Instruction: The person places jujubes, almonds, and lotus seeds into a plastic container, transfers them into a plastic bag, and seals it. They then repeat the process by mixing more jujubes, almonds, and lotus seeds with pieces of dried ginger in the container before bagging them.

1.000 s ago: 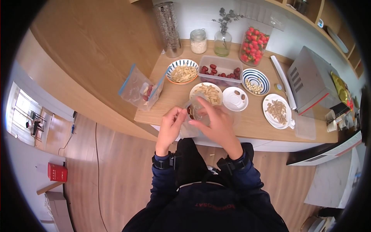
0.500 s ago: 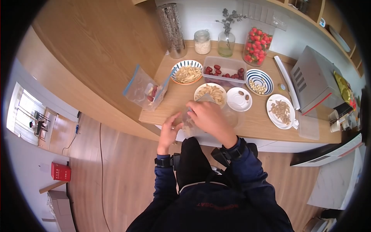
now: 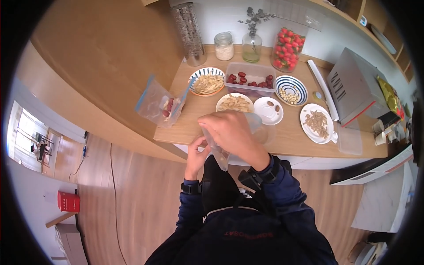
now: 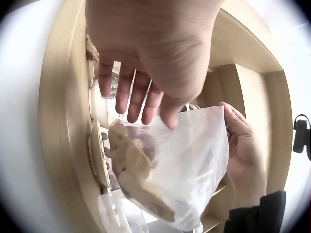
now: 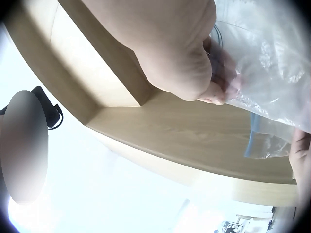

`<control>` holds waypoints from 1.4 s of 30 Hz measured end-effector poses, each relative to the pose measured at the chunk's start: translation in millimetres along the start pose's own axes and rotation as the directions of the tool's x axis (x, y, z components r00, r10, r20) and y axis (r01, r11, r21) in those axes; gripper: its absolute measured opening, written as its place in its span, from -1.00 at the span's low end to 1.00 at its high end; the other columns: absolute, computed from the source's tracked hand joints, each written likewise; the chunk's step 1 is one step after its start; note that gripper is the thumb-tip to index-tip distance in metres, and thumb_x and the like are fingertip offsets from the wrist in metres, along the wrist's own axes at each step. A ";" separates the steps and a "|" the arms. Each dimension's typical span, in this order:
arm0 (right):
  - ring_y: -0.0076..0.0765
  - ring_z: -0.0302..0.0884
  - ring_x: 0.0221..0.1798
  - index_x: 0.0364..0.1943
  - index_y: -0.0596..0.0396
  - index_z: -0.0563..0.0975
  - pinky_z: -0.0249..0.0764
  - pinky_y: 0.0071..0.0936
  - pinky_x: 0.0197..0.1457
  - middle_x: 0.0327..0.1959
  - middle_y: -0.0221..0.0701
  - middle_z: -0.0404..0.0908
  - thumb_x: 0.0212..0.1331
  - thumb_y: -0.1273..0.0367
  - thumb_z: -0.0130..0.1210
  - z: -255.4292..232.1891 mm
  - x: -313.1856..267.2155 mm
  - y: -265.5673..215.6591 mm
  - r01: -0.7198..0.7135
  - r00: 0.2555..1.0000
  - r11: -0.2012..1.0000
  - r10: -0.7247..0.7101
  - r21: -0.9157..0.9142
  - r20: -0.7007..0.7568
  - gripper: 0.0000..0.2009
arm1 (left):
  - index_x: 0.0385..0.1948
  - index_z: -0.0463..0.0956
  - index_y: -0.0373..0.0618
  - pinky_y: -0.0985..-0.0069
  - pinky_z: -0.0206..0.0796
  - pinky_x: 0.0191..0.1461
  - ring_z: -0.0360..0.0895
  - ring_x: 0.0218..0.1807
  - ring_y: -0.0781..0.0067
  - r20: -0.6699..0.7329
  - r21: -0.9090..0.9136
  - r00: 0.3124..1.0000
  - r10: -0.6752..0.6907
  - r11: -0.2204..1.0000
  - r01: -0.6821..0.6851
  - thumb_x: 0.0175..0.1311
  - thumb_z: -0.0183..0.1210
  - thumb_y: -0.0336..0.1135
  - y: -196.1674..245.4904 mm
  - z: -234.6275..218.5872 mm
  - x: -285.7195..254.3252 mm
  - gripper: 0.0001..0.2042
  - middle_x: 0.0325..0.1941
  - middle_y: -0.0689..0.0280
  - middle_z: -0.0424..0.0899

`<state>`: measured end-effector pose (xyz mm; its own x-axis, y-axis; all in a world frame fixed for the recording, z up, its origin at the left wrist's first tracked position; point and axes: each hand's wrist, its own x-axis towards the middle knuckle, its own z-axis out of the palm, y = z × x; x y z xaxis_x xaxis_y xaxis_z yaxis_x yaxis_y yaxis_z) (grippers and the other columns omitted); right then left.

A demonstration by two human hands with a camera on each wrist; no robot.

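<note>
In the head view my right hand pinches the edge of a clear plastic bag, which hangs at the counter's front edge. The left wrist view shows the bag with tan pieces and something dark reddish inside. There, my right hand grips the bag's upper corner. My left hand is beside the bag with fingers extended and holds nothing. A plate of pale strips stands just behind my right hand, partly covered by it.
At the left stands another zip bag with red pieces inside. Behind are a striped bowl of dried slices, a plastic box of red dates, a plate with a few brown pieces, a blue-striped bowl and a plate of brown strips.
My left hand has let go of the bag and lies apart from it. My right hand has turned over the bag and shifted slightly left, and the bag now hangs from it.
</note>
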<state>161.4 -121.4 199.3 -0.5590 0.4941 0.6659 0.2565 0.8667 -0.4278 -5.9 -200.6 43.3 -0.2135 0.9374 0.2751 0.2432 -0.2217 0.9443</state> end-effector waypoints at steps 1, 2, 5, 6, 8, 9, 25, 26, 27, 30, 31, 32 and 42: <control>-0.13 0.67 -0.43 -0.29 0.03 0.69 0.52 -0.26 -0.37 -0.45 -0.29 0.71 0.14 0.40 0.23 -3.5 -0.3 -1.5 0.010 1.000 1.000 -0.009 0.003 -0.018 -0.91 | -0.07 0.63 -0.28 0.44 0.42 0.12 0.62 -0.03 0.38 0.004 -0.036 1.000 0.012 0.999 -0.012 0.12 0.31 -0.63 1.0 2.0 -2.8 -0.70 -0.04 0.24 0.69; -0.14 0.67 -0.42 -0.30 0.03 0.68 0.52 -0.26 -0.37 -0.45 -0.30 0.71 0.13 0.41 0.23 -7.2 -0.9 -2.7 0.017 0.999 1.000 -0.017 0.003 -0.038 -0.91 | -0.07 0.63 -0.28 0.45 0.42 0.12 0.62 -0.04 0.39 0.011 -0.073 1.000 0.024 0.997 -0.023 0.11 0.31 -0.64 4.3 4.1 -4.6 -0.69 -0.04 0.24 0.69; -0.16 0.66 -0.44 -0.32 0.06 0.66 0.51 -0.28 -0.38 -0.49 -0.33 0.69 0.07 0.42 0.25 -15.6 -2.4 -7.3 0.055 0.993 0.998 -0.052 0.022 -0.106 -0.90 | -0.06 0.62 -0.29 0.47 0.40 0.15 0.60 -0.02 0.41 0.020 -0.057 0.996 0.092 0.994 -0.091 0.11 0.30 -0.63 21.8 11.1 -7.0 -0.69 -0.05 0.25 0.69; -0.16 0.65 -0.44 -0.32 0.06 0.66 0.51 -0.29 -0.38 -0.49 -0.34 0.68 0.05 0.42 0.25 -15.8 -3.9 -8.4 0.059 0.993 0.998 -0.057 0.022 -0.107 -0.89 | -0.05 0.62 -0.29 0.47 0.39 0.16 0.60 -0.02 0.42 0.019 -0.031 0.993 0.119 0.992 -0.119 0.11 0.30 -0.63 25.3 15.0 -8.1 -0.68 -0.05 0.25 0.69; -0.18 0.65 -0.45 -0.33 0.07 0.64 0.50 -0.30 -0.38 -0.51 -0.36 0.67 -0.01 0.42 0.26 -15.3 -7.0 -11.3 0.076 0.992 0.997 -0.072 0.026 -0.108 -0.87 | -0.05 0.62 -0.31 0.49 0.39 0.14 0.59 -0.01 0.44 -0.043 -0.050 0.994 0.102 0.993 -0.104 0.12 0.30 -0.62 18.8 26.9 -13.3 -0.69 -0.07 0.26 0.70; -0.18 0.64 -0.45 -0.33 0.06 0.64 0.50 -0.30 -0.38 -0.51 -0.36 0.66 -0.03 0.42 0.27 -16.2 -8.6 -13.0 0.087 0.988 0.996 -0.085 0.017 -0.126 -0.86 | -0.05 0.61 -0.32 0.50 0.39 0.13 0.59 -0.01 0.45 -0.078 -0.057 0.993 0.093 0.994 -0.098 0.13 0.30 -0.61 16.9 31.8 -14.6 -0.69 -0.08 0.26 0.70; -0.48 0.73 -0.13 -0.10 0.21 0.67 0.57 -0.53 -0.05 -0.21 -0.32 0.78 0.29 0.48 0.24 -55.5 -72.2 43.2 -0.320 0.841 0.813 0.480 0.486 -0.250 -0.84 | -0.23 0.58 -0.28 0.55 0.35 -0.10 0.49 -0.27 0.47 -0.290 0.258 0.914 0.282 0.943 -0.209 0.38 0.22 -0.44 81.1 22.2 40.8 -0.91 -0.30 0.28 0.64; -0.48 0.73 -0.11 -0.07 0.24 0.66 0.56 -0.54 -0.03 -0.19 -0.31 0.78 0.30 0.49 0.23 -52.4 -79.5 52.5 -0.307 0.828 0.789 0.497 0.532 -0.260 -0.82 | -0.23 0.58 -0.28 0.54 0.35 -0.12 0.50 -0.28 0.43 -0.252 0.280 0.920 0.301 0.932 -0.229 0.38 0.21 -0.45 87.2 21.1 48.0 -0.92 -0.30 0.26 0.64; -0.46 0.73 -0.10 -0.06 0.25 0.65 0.56 -0.54 -0.03 -0.18 -0.31 0.77 0.32 0.50 0.21 -49.5 -85.5 59.0 -0.304 0.808 0.744 0.532 0.595 -0.253 -0.83 | -0.23 0.58 -0.28 0.52 0.36 -0.14 0.51 -0.29 0.38 -0.210 0.301 0.924 0.320 0.920 -0.250 0.37 0.21 -0.47 92.9 20.5 55.8 -0.93 -0.30 0.24 0.64; -0.41 0.73 -0.06 -0.04 0.28 0.63 0.57 -0.52 0.00 -0.14 -0.31 0.75 0.36 0.52 0.16 -44.7 -98.8 73.2 -0.285 0.757 0.627 0.612 0.725 -0.231 -0.83 | -0.24 0.58 -0.27 0.47 0.37 -0.17 0.54 -0.30 0.26 -0.109 0.370 0.915 0.388 0.871 -0.325 0.36 0.20 -0.50 114.5 24.1 73.7 -0.94 -0.30 0.18 0.61; -0.39 0.73 -0.05 -0.03 0.28 0.62 0.57 -0.52 0.02 -0.13 -0.29 0.75 0.37 0.53 0.15 -44.6 -102.7 76.2 -0.286 0.750 0.609 0.623 0.740 -0.223 -0.83 | -0.24 0.58 -0.27 0.45 0.37 -0.18 0.55 -0.30 0.22 -0.078 0.391 0.909 0.410 0.851 -0.350 0.35 0.19 -0.51 121.0 26.0 78.6 -0.95 -0.30 0.16 0.61; -0.38 0.72 -0.04 -0.02 0.29 0.61 0.56 -0.52 0.03 -0.12 -0.27 0.74 0.38 0.53 0.14 -44.3 -106.4 78.8 -0.287 0.743 0.590 0.635 0.754 -0.214 -0.83 | -0.24 0.58 -0.27 0.43 0.38 -0.18 0.55 -0.29 0.18 -0.042 0.400 0.901 0.431 0.834 -0.380 0.35 0.19 -0.51 125.1 26.7 83.6 -0.95 -0.30 0.15 0.60; -0.49 0.70 -0.12 0.01 0.26 0.59 0.51 -0.59 -0.05 -0.14 -0.26 0.76 0.43 0.43 0.13 -42.1 -137.1 80.9 -0.395 0.597 0.450 0.788 0.801 -0.148 -0.80 | -0.28 0.59 -0.17 0.23 0.39 -0.09 0.55 -0.17 0.04 0.348 0.468 0.751 0.561 0.590 -0.657 0.21 0.23 -0.50 165.0 45.3 115.0 -0.92 -0.26 0.21 0.60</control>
<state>292.0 -116.1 99.1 -0.0154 0.9884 0.1509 -0.2951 0.1397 -0.9452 52.6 -117.3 222.5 0.3051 0.6733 0.6735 0.7271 -0.6214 0.2919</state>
